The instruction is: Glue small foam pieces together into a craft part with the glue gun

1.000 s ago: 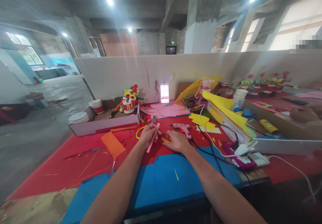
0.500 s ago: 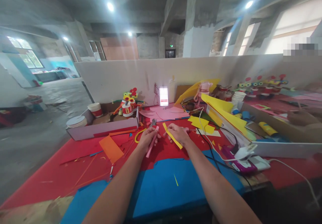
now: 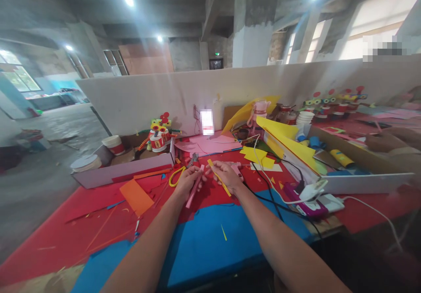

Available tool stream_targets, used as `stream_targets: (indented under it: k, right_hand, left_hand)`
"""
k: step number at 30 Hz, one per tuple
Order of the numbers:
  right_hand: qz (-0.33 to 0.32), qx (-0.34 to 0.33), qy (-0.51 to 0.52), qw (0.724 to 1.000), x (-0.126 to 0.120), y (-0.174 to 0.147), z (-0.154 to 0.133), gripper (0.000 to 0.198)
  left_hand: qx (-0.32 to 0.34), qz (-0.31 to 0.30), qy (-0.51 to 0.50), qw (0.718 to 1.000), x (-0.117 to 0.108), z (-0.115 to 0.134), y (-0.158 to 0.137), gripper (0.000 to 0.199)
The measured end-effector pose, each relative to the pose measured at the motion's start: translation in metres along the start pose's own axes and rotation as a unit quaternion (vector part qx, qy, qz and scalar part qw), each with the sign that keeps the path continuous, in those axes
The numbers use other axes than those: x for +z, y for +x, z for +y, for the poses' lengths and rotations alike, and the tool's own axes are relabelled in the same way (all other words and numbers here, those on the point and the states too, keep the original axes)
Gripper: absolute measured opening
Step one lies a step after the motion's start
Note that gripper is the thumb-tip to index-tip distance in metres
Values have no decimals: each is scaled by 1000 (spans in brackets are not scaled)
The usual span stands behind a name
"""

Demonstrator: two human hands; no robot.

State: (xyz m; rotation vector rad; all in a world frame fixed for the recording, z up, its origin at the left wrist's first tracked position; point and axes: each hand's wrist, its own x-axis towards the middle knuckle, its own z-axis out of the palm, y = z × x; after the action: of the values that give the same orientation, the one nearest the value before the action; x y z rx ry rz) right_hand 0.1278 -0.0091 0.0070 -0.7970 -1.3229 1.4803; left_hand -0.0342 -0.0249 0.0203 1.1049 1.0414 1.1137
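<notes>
My left hand is closed on a pink paper strip that slants down toward me. Close by on the right, my right hand pinches a yellow paper strip, its upper end near the pink one with a small gap between. Just past my left hand lies a pair of scissors with a yellow handle and grey metal end. A pink glue gun is partly hidden behind my right hand. Blue paper covers the table edge below both hands.
A box with paper cups and a cup figure stands left. Another box holds coloured rolls at right. A purple power strip with cables sits front right. Pink sheets and an orange piece lie about.
The whole view has shifted, so the scene sits a little left and higher. Both hands keep their strips, and the strips' upper ends are slightly closer together.
</notes>
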Motion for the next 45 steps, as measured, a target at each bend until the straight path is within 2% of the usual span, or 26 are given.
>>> stream_targets:
  k: [3, 7, 10, 14, 19, 29, 34, 38, 45]
  right_hand:
    - [1, -12, -6, 1000, -3, -1, -6, 41]
    - [16, 14, -29, 999, -6, -3, -12, 56]
    - [22, 2, -81, 996, -8, -2, -11, 46]
    - [37, -68, -167, 983, -11, 0, -5, 35]
    - [36, -75, -208, 974, -14, 3, 0, 31]
    - [68, -92, -194, 974, -14, 10, 11, 33]
    - [73, -79, -201, 974, -15, 11, 13, 35]
    - [73, -65, -183, 978, -15, 13, 13, 36]
    - [76, -58, -129, 987, -13, 13, 11, 26]
  left_hand:
    - [5, -4, 1, 1000, 1, -1, 0, 32]
    - [-1, -3, 2, 1000, 1, -2, 0, 32]
    - [0, -4, 8, 1000, 1, -2, 0, 32]
    - [25, -5, 14, 1000, 2, -4, 0, 33]
    - [38, -10, 34, 999, 5, -5, 1, 34]
    - [58, -21, 72, 995, 13, -6, -1, 37]
    - [62, -44, 80, 994, 14, -7, -1, 35]
    - [64, -39, 86, 993, 17, -4, -3, 36]
    - [56, -32, 82, 995, 19, -1, -6, 39]
